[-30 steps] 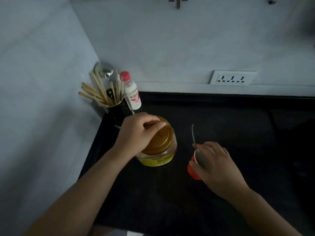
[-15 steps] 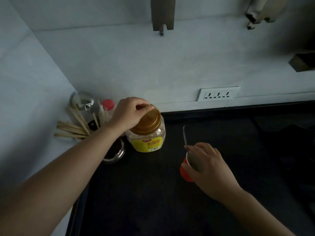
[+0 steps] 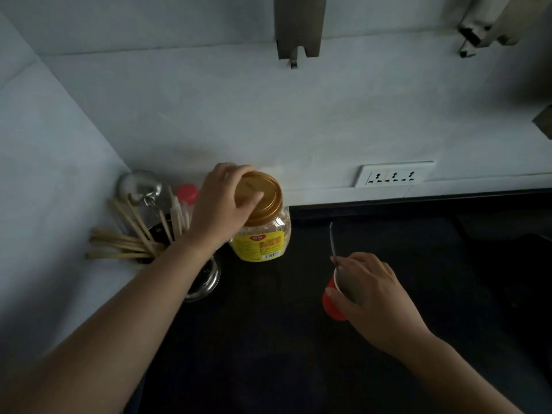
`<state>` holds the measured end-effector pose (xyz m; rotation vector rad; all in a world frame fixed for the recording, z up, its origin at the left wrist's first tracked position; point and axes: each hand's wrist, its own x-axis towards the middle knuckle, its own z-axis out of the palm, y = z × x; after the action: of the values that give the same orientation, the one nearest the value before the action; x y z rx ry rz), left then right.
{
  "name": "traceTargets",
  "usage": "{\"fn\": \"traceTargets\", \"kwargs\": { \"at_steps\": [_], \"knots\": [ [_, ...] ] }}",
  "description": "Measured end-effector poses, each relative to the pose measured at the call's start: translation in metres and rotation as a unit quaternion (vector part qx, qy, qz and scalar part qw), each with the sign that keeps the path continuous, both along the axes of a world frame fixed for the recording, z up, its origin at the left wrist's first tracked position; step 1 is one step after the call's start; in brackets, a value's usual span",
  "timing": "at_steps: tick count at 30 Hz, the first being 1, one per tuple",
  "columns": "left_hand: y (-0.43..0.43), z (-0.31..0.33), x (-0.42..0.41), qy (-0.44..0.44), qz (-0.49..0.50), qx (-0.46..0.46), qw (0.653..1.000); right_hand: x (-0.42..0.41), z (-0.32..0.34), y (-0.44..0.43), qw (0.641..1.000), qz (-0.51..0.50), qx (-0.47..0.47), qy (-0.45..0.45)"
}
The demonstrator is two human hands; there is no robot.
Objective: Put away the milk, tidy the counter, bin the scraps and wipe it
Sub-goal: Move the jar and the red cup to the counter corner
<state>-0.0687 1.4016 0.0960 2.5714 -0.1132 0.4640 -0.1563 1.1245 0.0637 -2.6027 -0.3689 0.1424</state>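
Observation:
A clear plastic jar (image 3: 263,234) with a gold lid and yellow label stands on the black counter (image 3: 268,339), close to the back wall. My left hand (image 3: 222,206) grips its lid from the left side. My right hand (image 3: 370,291) holds a small red cup (image 3: 330,303) by its rim, a little right of the jar. A metal spoon (image 3: 332,239) sticks up out of the cup along my fingers.
In the left corner a metal holder (image 3: 206,279) carries several wooden chopsticks (image 3: 125,237) and a ladle (image 3: 140,183). A red-capped white bottle (image 3: 186,194) stands behind it. A wall socket strip (image 3: 392,174) sits above the counter's back edge. Metal hooks (image 3: 294,31) hang overhead.
My left hand has carried the jar from mid-counter back toward the wall, next to the utensil holder. My right hand has stayed on the red cup. The view has tilted upward.

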Motion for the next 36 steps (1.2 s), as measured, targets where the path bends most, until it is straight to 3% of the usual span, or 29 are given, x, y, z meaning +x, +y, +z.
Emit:
{"fn": "traceTargets", "kwargs": {
  "at_steps": [3, 5, 7, 11, 16, 25, 36],
  "knots": [
    [-0.004, -0.023, -0.042, -0.059, 0.017, 0.022, 0.998, 0.005, -0.005, 0.003, 1.000, 0.016, -0.018, 0.002],
    [-0.005, -0.044, -0.070, -0.045, 0.015, 0.024, 0.999, 0.010, -0.012, 0.006, 0.999, 0.028, -0.022, 0.004],
    [-0.009, -0.070, -0.096, 0.005, -0.006, 0.021, 1.000, 0.016, -0.020, 0.011, 0.999, 0.038, -0.023, 0.008],
    [-0.017, -0.126, -0.126, 0.121, -0.047, 0.098, 0.987, 0.035, -0.033, 0.023, 0.999, 0.041, -0.028, 0.021],
    [-0.019, -0.167, -0.122, 0.231, 0.001, 0.140, 0.963, 0.073, -0.040, 0.034, 0.999, 0.029, -0.013, 0.009],
    [-0.026, -0.197, -0.132, 0.237, 0.032, 0.120, 0.964, 0.136, -0.062, 0.058, 0.999, -0.002, -0.032, -0.005],
    [-0.024, -0.203, -0.132, 0.241, 0.041, 0.128, 0.961, 0.134, -0.091, 0.072, 0.998, 0.011, -0.055, -0.004]
  ]
}}
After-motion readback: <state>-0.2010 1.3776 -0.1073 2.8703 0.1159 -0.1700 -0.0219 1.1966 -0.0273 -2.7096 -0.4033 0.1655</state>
